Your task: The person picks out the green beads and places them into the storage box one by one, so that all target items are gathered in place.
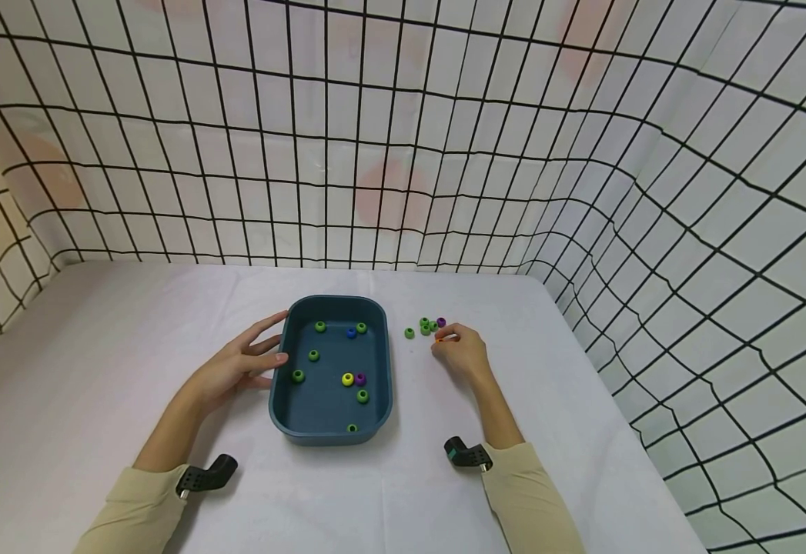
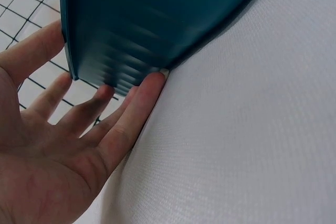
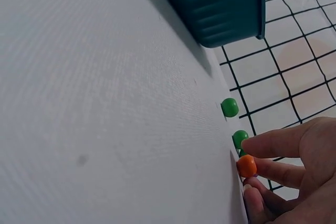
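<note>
A dark blue-green tray (image 1: 329, 415) stands on the white table, with green, blue, yellow and purple beads lying apart on its floor. My left hand (image 1: 232, 369) is at the tray's left side: its thumb touches the rim and its fairly straight fingers rest against the outer wall (image 2: 131, 40). To the right of the tray, my right hand (image 1: 463, 354) pinches an orange bead (image 3: 246, 166) between thumb and fingers, low at the table surface. Just beyond those fingertips sit several green beads (image 1: 425, 330) and a purple bead (image 1: 441, 322).
One green bead (image 1: 409, 333) lies a little apart, between the tray and the cluster. A black grid net (image 1: 326, 185) over white cloth rises behind the table and along both sides. White cloth (image 1: 430, 492) covers the tabletop.
</note>
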`<state>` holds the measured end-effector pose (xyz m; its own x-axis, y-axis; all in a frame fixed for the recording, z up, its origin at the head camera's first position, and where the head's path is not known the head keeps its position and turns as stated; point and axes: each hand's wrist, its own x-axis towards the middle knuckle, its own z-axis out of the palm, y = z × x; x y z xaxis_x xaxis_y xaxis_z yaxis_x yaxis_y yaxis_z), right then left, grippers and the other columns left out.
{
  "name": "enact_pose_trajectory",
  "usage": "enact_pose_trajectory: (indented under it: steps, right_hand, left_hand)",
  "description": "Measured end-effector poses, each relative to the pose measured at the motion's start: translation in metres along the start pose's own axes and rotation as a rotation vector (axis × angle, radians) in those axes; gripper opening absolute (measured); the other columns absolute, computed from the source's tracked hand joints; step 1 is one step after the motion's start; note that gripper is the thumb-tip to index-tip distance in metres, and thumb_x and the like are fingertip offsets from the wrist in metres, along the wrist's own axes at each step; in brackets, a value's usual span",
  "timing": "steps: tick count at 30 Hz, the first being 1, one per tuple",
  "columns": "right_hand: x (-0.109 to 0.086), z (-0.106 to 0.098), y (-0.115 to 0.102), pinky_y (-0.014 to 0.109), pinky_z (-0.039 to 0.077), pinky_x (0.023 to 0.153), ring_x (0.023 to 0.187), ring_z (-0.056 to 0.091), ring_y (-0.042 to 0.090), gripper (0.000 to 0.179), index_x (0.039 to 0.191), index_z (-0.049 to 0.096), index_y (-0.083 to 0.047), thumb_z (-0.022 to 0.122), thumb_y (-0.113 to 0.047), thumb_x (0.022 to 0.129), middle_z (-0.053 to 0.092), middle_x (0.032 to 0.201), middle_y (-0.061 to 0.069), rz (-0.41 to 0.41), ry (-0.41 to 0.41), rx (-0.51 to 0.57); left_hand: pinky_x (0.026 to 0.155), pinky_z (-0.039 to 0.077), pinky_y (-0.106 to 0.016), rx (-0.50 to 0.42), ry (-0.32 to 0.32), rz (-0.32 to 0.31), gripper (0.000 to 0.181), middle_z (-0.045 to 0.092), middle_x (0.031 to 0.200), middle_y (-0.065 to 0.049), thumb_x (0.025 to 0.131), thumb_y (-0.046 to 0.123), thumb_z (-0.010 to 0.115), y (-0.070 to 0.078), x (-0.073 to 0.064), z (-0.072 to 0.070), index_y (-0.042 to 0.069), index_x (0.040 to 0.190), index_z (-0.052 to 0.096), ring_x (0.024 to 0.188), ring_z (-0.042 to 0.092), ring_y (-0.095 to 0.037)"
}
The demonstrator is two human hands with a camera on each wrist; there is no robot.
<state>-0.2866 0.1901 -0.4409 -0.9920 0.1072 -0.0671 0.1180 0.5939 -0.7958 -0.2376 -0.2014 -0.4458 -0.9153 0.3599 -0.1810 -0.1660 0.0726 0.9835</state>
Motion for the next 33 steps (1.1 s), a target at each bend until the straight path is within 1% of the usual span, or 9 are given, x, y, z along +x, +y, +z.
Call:
enact_pose_trajectory:
  steps: [6, 20, 30, 33]
  right_hand:
    - [0.0004, 0.0011, 0.0001, 0.029, 0.043, 0.072, 0.087, 0.060, 0.023, 0.021, 0.106, 0.072, -0.005, 0.073, -0.010, 0.086, 0.068, 0.091, 0.009, -0.013, 0.006, -0.014]
    - [0.0005, 0.0012, -0.0018, 0.027, 0.043, 0.068, 0.084, 0.059, 0.022, 0.019, 0.103, 0.073, -0.004, 0.075, -0.009, 0.085, 0.069, 0.090, 0.009, -0.008, 0.009, -0.029]
    - [-0.0001, -0.0001, -0.0043, 0.026, 0.042, 0.065, 0.076, 0.058, 0.018, 0.019, 0.101, 0.073, -0.003, 0.077, -0.012, 0.084, 0.068, 0.081, 0.006, -0.027, 0.034, -0.016]
    - [-0.0003, 0.0005, -0.0056, 0.028, 0.044, 0.069, 0.081, 0.062, 0.020, 0.014, 0.098, 0.074, -0.003, 0.074, -0.012, 0.087, 0.072, 0.085, 0.008, -0.029, 0.039, -0.002]
  left_hand:
    - [0.090, 0.060, -0.041, 0.006, 0.004, -0.001, 0.081, 0.010, 0.170, -0.017, 0.098, 0.026, 0.067, 0.0000, -0.0003, 0.0001, 0.038, 0.162, 0.020, 0.143, 0.041, -0.045]
    - [0.091, 0.059, -0.042, 0.008, -0.001, -0.002, 0.082, 0.010, 0.170, -0.017, 0.097, 0.029, 0.069, -0.0002, -0.0004, -0.0005, 0.038, 0.162, 0.020, 0.143, 0.042, -0.045]
    - [0.092, 0.059, -0.042, 0.002, 0.000, -0.004, 0.080, 0.010, 0.170, -0.017, 0.098, 0.025, 0.066, 0.0007, -0.0005, 0.0006, 0.038, 0.162, 0.020, 0.143, 0.041, -0.045]
    - [0.092, 0.059, -0.042, -0.002, -0.002, -0.002, 0.079, 0.010, 0.170, -0.017, 0.099, 0.024, 0.066, 0.0010, -0.0008, 0.0009, 0.037, 0.162, 0.019, 0.143, 0.042, -0.046]
